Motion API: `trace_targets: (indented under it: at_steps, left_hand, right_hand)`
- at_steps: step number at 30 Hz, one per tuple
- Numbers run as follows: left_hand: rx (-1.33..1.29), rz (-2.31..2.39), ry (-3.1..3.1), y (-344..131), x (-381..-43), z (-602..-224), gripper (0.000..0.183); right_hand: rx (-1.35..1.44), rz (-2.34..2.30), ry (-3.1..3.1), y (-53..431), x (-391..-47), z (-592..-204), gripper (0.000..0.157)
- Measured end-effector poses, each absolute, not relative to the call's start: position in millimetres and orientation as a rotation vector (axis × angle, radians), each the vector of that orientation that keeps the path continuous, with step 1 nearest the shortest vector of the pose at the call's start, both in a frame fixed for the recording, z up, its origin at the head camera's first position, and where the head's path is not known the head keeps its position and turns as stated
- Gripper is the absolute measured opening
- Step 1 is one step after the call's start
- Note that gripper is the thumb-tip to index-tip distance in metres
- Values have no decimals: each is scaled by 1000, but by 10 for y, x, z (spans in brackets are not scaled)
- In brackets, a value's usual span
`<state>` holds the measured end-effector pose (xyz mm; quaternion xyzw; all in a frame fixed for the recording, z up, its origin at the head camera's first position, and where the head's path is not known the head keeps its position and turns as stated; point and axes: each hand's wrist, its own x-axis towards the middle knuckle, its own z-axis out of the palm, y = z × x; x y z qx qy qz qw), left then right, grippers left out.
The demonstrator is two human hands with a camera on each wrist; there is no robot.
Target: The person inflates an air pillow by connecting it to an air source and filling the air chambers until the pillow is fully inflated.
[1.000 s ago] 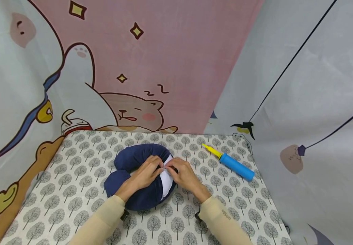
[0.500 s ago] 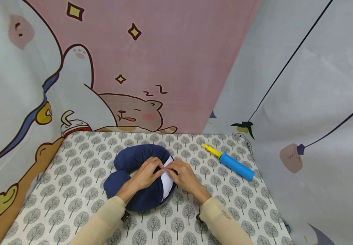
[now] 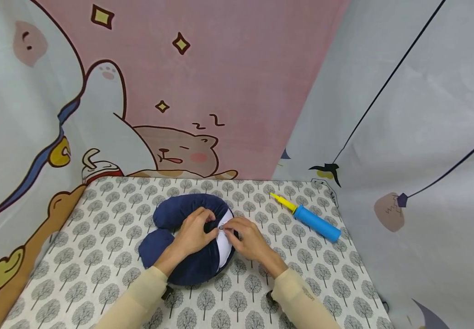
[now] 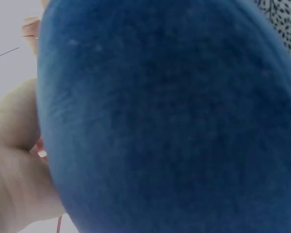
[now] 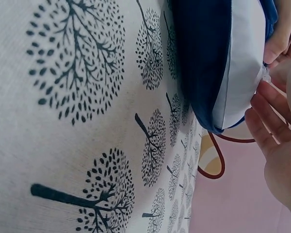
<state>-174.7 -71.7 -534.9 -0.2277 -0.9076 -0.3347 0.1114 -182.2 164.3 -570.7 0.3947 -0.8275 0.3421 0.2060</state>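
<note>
A navy plush U-shaped neck pillow [image 3: 195,269] lies on the table, its open ends towards the left. Through the gap in its cover a white inner bladder [image 3: 224,249] shows, with a small clear valve [image 5: 266,74] on it. My right hand [image 3: 248,237] pinches this valve between thumb and forefinger. My left hand [image 3: 195,233] rests over the pillow's inner curve, thumb and forefinger apart beside the valve. In the left wrist view the navy cover [image 4: 169,121] hides most of the left hand [image 4: 19,160].
A blue hand pump [image 3: 316,223] with a yellow nozzle [image 3: 284,202] lies to the right of the pillow. A tree-print cloth [image 3: 109,256] covers the table. Printed cartoon curtains [image 3: 237,91] hang behind and at both sides.
My left thumb and forefinger have come away from the valve and spread apart. My right fingers stay at the valve. The pillow and the pump lie as before.
</note>
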Motion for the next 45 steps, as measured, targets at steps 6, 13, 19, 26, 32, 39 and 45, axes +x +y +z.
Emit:
trace_targets:
  at_steps: [6,13,19,26,32,39,45]
  left_hand:
    - [-606,-1063,-2742,-751,-1700,-5324,21]
    - [-729,-1031,-2723,-949,-1528,-5311,42]
    - [-812,-928,-2793,-1229,-1295,-5355,69]
    - [-941,-796,-2748,-1378,-1105,-5516,79]
    - [-912,-740,-2767,-1378,-1052,-5598,80]
    - [-908,-778,-2771,-1375,-1058,-5613,77]
    - [-895,-823,-2751,-1388,-1056,-5615,74]
  right_hand:
    - [1069,947,-2313,1693,-1779,-5686,19]
    - [931,1066,-2369,1660,-1655,-5616,17]
    - [826,1177,-2436,1482,-1530,-5513,6]
    - [662,1231,-2589,1314,-1489,-5473,13]
    - [524,1394,-2629,1244,-1506,-5478,13]
    - [342,1647,-2611,1280,-1508,-5416,12]
    - [199,1682,-2635,1454,-1459,-5414,11]
